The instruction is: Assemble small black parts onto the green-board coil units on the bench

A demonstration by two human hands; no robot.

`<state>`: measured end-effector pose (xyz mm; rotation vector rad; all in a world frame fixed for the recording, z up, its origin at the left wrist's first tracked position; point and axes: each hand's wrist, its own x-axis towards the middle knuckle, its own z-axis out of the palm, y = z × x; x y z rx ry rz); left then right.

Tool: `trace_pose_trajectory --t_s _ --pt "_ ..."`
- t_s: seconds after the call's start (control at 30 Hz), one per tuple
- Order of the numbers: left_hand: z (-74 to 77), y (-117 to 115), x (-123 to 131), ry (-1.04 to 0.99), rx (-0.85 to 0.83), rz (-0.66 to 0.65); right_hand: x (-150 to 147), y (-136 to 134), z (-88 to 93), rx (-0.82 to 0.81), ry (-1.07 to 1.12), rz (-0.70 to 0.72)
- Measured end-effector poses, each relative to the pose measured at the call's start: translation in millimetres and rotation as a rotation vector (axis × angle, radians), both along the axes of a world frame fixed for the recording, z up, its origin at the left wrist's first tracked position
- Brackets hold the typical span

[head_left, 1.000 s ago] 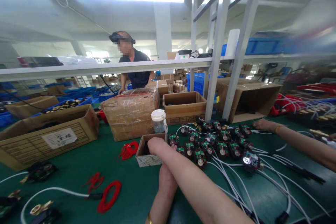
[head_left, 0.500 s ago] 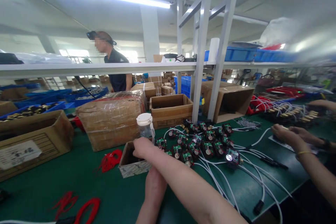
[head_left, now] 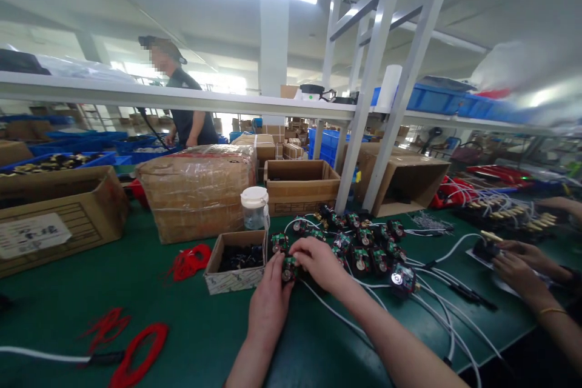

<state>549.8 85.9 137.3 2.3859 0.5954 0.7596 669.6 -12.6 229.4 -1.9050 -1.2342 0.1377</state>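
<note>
My left hand (head_left: 269,300) grips the side of a small black module with a green circuit board (head_left: 290,268), low over the green bench. The fingers of my right hand (head_left: 318,262) are pinched together at the top of that module; whatever is between them is too small or hidden to name. Just left of my hands stands a small open carton (head_left: 236,282) with black parts (head_left: 240,256) inside. More such modules (head_left: 361,259), several with white cables, are grouped to the right, close by my right hand.
Behind the small carton is a clear jar with a white lid (head_left: 254,197). Red wire bundles (head_left: 191,260) lie to the left. A large taped box (head_left: 195,197) and metal posts (head_left: 373,91) stand behind. A co-worker's hands (head_left: 518,267) work at the right.
My right hand has come out of the small carton and moved right to the module. My left hand, formerly partly behind the right forearm, now shows holding the module. The view has shifted slightly.
</note>
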Motion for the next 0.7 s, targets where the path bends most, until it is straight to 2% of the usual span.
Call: trace_pose_trajectory --t_s 0.13,0.37,0.57,0.7 --pt "-1.4 1.4 -0.5 -0.007 0.003 -0.018 -4.1 -21.4 -16.1 0.021 0.087 -0.023" --pt "-0.9 1.5 -1.4 -0.006 0.03 -0.019 0.1 -29.4 -33.0 0.026 0.199 -0.125" --pt "4.7 -3.0 -1.8 0.008 0.004 -0.002 7.1 -32.4 -35.8 0.01 0.046 -0.209" --pt "9.8 -5.2 -3.4 0.028 -0.021 0.003 7.4 -31.4 -37.1 -0.024 -0.065 -0.203"
